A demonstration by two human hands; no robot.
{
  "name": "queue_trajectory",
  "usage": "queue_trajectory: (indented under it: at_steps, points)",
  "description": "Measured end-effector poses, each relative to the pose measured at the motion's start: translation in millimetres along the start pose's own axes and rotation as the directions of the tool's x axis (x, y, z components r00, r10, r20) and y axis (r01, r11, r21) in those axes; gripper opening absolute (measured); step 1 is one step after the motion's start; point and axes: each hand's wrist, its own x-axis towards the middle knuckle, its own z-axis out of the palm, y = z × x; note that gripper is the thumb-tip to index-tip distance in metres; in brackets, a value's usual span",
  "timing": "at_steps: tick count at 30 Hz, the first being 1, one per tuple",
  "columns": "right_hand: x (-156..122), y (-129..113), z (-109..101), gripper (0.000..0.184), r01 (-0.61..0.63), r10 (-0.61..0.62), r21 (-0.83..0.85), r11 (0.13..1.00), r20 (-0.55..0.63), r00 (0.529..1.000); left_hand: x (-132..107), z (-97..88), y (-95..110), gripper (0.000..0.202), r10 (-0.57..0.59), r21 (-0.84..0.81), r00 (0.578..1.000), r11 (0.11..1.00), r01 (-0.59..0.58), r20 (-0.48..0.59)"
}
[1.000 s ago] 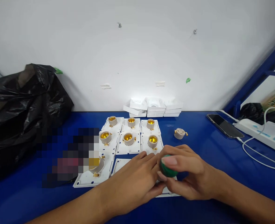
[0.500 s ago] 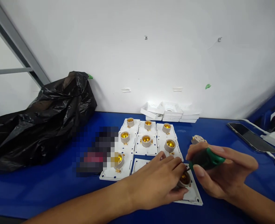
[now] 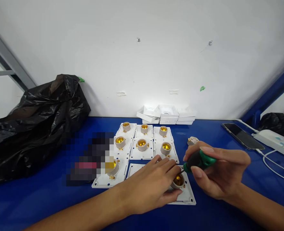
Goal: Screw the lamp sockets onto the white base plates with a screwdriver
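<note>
My right hand point(image 3: 219, 170) grips a screwdriver point(image 3: 199, 160) with a green and black handle. Its thin shaft slants down and left to a lamp socket point(image 3: 179, 180) with a brass-coloured lining. That socket sits on a white square plate point(image 3: 189, 195) at the front right of the rows. My left hand point(image 3: 154, 181) is closed around the socket from the left, thumb in front, fingers behind, covering much of it. The screwdriver's tip is hidden by the left fingers. A plate without a visible socket point(image 3: 133, 169) lies partly under my left hand.
Several white plates with lamp sockets point(image 3: 142, 144) stand in rows behind my hands. A loose socket point(image 3: 193, 140) lies beyond my right hand. White boxes point(image 3: 168, 114) line the wall. A phone point(image 3: 242, 136) and power strip point(image 3: 277, 141) are right, a black bag point(image 3: 48, 122) left.
The view has swung to the right, so everything sits further left in the picture. Both hands keep their grips, the screwdriver still at the same socket.
</note>
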Motion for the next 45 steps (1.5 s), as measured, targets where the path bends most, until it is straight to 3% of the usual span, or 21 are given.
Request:
queue_trajectory:
  at_steps: [8,14,26,45]
  points:
    - [-19.3,7.1,4.1,0.070,-0.128,0.121,-0.023,0.992,-0.192,0.974,0.8,-0.7,-0.1,0.036,-0.025,-0.045,0.999,0.999,0.026,0.030]
    - [-10.2,5.7,3.4,0.075,-0.037,0.041,0.044,0.998,-0.082,0.996,1.4,-3.4,1.9,0.028,-0.024,-0.039,0.999,0.999,0.026,0.036]
    - [-1.9,1.6,1.2,0.079,0.000,0.000,0.026,1.000,0.007,1.000,0.0,-3.4,2.6,0.021,0.015,-0.013,1.000,1.000,-0.015,-0.007]
    - [-0.6,1.1,4.0,0.075,-0.010,0.009,0.078,0.997,0.022,1.000,0.0,-4.4,2.5,0.018,0.016,-0.002,1.000,1.000,-0.016,-0.019]
